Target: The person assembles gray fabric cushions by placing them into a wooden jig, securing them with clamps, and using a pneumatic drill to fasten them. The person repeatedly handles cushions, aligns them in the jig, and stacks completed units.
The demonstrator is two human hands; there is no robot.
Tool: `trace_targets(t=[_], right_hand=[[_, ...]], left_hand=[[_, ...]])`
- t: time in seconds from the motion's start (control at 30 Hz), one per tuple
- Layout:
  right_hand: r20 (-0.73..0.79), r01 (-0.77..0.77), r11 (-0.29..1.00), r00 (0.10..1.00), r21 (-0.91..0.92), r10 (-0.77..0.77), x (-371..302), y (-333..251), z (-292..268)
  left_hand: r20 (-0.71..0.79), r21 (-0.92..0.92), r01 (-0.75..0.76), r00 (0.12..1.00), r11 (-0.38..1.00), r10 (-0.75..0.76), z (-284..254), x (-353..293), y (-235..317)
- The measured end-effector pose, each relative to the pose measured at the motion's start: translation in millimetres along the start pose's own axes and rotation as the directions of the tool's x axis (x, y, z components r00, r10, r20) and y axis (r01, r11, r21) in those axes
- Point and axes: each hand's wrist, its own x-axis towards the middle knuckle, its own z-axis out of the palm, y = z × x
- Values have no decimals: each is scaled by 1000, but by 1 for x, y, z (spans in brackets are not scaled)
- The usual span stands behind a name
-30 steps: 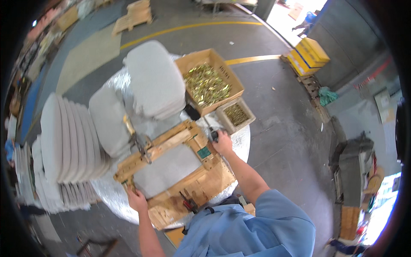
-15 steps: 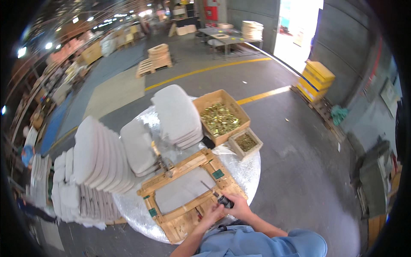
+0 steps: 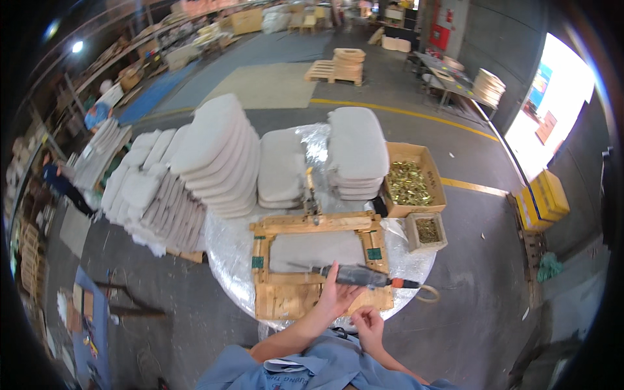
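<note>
My left hand (image 3: 339, 296) is closed around a dark power screwdriver (image 3: 364, 275) with an orange and black tail end. Its thin bit points left, over a grey padded panel (image 3: 318, 252). That panel lies inside a wooden frame jig (image 3: 286, 286) with green patches on its sides. Just below the tool's rear half, my right hand (image 3: 369, 327) is curled closed, apart from the tool. Whatever its fingers may hold is hidden. A toggle clamp (image 3: 314, 198) with a yellowish handle stands at the jig's far edge.
The jig rests on a round, foil-wrapped table (image 3: 227, 273). Tall stacks of grey pads (image 3: 218, 153) stand left, with another stack (image 3: 356, 146) behind. At right are a carton (image 3: 426, 208) of brassy metal pieces and a small box (image 3: 434, 246) of screws. A cable loop (image 3: 429, 296) hangs beyond the tool.
The screwdriver has passed from my right hand to my left and now lies nearly level, pointing left. My right hand has drawn back below it. The head view has swung left.
</note>
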Motion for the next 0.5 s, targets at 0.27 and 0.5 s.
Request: trace_targets(t=[0.27, 0.5], right_hand=[[-94, 211, 905, 977, 370, -190, 63, -54, 30], [-349, 172, 889, 937, 425, -15, 71, -51, 20]], left_hand=[[78, 565, -54, 997, 823, 12, 59, -22, -8], [-23, 780, -122, 975, 614, 223, 71, -1, -25]])
